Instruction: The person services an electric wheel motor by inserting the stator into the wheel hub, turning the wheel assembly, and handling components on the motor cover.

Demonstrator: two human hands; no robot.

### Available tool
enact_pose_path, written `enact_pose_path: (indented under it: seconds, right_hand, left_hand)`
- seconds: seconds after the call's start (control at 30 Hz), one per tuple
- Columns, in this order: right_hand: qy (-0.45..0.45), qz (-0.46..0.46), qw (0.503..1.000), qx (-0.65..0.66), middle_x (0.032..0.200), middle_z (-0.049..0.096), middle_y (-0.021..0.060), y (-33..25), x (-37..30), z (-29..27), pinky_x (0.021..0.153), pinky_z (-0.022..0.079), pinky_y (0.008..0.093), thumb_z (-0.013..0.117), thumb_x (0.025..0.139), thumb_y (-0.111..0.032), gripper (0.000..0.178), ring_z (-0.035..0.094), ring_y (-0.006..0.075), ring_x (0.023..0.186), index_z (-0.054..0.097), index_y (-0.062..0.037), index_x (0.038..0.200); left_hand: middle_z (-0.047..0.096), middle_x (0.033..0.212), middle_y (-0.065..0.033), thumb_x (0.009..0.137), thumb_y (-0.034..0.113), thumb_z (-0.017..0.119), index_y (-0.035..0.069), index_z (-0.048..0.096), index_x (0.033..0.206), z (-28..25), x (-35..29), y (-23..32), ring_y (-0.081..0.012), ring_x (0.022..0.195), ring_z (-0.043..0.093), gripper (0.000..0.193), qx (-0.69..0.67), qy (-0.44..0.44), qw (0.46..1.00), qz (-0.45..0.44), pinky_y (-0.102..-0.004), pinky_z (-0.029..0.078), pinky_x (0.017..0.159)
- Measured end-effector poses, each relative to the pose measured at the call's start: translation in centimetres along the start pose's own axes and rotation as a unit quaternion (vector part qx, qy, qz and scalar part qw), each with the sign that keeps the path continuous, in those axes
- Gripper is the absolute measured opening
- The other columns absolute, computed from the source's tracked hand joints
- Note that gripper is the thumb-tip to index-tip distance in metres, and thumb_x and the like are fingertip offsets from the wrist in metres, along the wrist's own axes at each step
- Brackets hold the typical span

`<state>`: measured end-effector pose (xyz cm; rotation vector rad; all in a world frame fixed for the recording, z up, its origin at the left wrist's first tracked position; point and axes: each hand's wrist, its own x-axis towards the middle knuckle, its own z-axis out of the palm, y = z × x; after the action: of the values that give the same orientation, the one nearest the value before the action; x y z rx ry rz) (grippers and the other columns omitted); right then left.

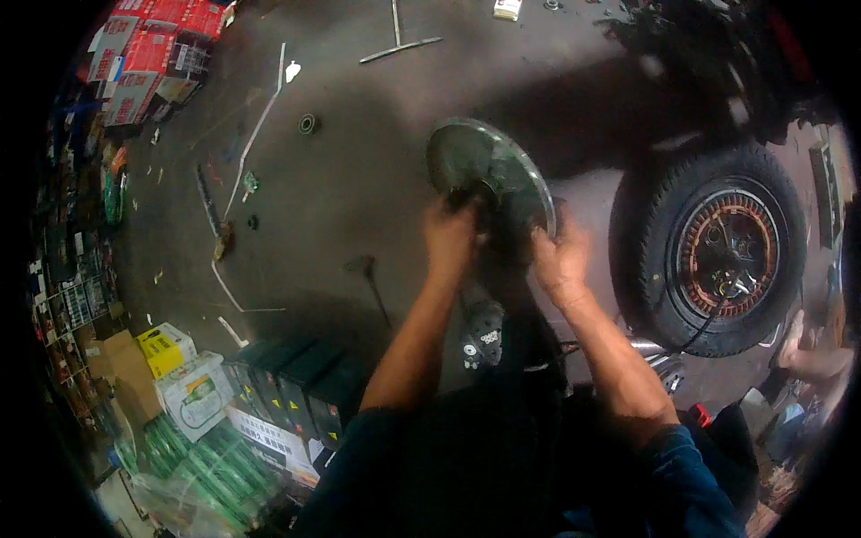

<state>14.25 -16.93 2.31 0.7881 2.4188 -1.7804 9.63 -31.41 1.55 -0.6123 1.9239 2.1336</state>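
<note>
A round metal cover plate (525,170) with a bright rim is held tilted in front of me. My right hand (563,255) grips its near right edge, thumb toward the inner face. Fingers curled, my left hand (451,235) is closed at the plate's lower left, near its dark centre. Whether it holds the plate or a small dark piece there cannot be made out. To the right lies a tyred wheel (659,229), its open hub showing a ring of copper windings (769,238). A dark tray (489,318) with small bright parts is below my hands.
Several black batteries (309,381), a white carton (195,394) and green bottles (224,480) stand at lower left. Red cartons (148,67) are stacked at upper left. A bearing-like ring (308,124) and a T-shaped bar (399,49) lie on the floor. Another person's limb (812,354) shows at far right.
</note>
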Motion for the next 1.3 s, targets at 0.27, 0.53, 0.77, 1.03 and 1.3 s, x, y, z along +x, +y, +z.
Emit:
enact_pose_path:
  seconds: [0.27, 0.53, 0.77, 1.03, 1.3]
  right_hand:
    - [0.029, -0.032, 0.998, -0.048, 0.090, 0.061, 0.0273, 1.6, -0.9, 0.2, 0.076, 0.045, 0.0427, 0.059, 0.078, -0.021, 0.040, 0.059, 0.0419, 0.088, 0.053, 0.0077, 0.104]
    - [0.034, -0.044, 0.998, -0.017, 0.084, 0.061, 0.0269, 1.0, -1.0, 0.2, 0.071, 0.045, 0.0440, 0.057, 0.078, -0.019, 0.034, 0.059, 0.0432, 0.082, 0.054, 0.0041, 0.103]
    - [0.033, -0.121, 0.990, -0.068, 0.078, 0.058, 0.0217, -0.1, -1.7, 0.9, 0.064, 0.045, 0.0436, 0.058, 0.074, -0.008, 0.020, 0.056, 0.0413, 0.075, 0.055, -0.0013, 0.093]
    - [0.029, -0.222, 0.972, -0.072, 0.074, 0.054, 0.0188, -1.6, -1.8, 1.8, 0.059, 0.044, 0.0420, 0.061, 0.069, -0.004, 0.017, 0.053, 0.0400, 0.070, 0.053, -0.0032, 0.084]
    - [-0.149, -0.163, 0.954, -0.202, 0.111, 0.054, 0.0120, -3.1, -5.7, 3.3, 0.077, 0.048, 0.0366, 0.066, 0.068, -0.020, 0.039, 0.053, 0.0279, 0.101, 0.056, -0.0102, 0.104]
  left_hand:
    - [0.063, 0.077, -0.0076, 0.079, 0.010, 0.061, -0.004, 0.060, 0.091, 0.9, -0.8, -0.2, -0.0117, 0.064, 0.056, 0.019, 0.036, 0.001, 0.999, -0.010, -0.0269, 0.044, 0.057]
    - [0.066, 0.086, -0.0111, 0.079, 0.014, 0.062, -0.006, 0.061, 0.094, 0.5, -1.1, -2.9, -0.0166, 0.076, 0.059, 0.026, 0.225, 0.023, 0.967, 0.120, -0.0281, 0.045, 0.070]
    - [0.064, 0.083, -0.0106, 0.077, 0.010, 0.064, -0.005, 0.060, 0.095, -1.1, -0.7, -1.0, -0.0195, 0.073, 0.061, 0.024, -0.002, -0.001, 0.997, -0.081, -0.0307, 0.049, 0.067]
    - [0.062, 0.088, -0.0082, 0.079, 0.012, 0.064, -0.001, 0.056, 0.103, -1.8, -0.9, -0.6, -0.0182, 0.076, 0.060, 0.029, -0.171, 0.045, 0.976, -0.131, -0.0304, 0.049, 0.069]
    - [0.061, 0.085, -0.0062, 0.078, 0.016, 0.066, 0.005, 0.055, 0.107, -4.9, -2.5, -1.6, -0.0178, 0.077, 0.059, 0.033, -0.186, 0.089, 0.964, -0.167, -0.0319, 0.049, 0.069]
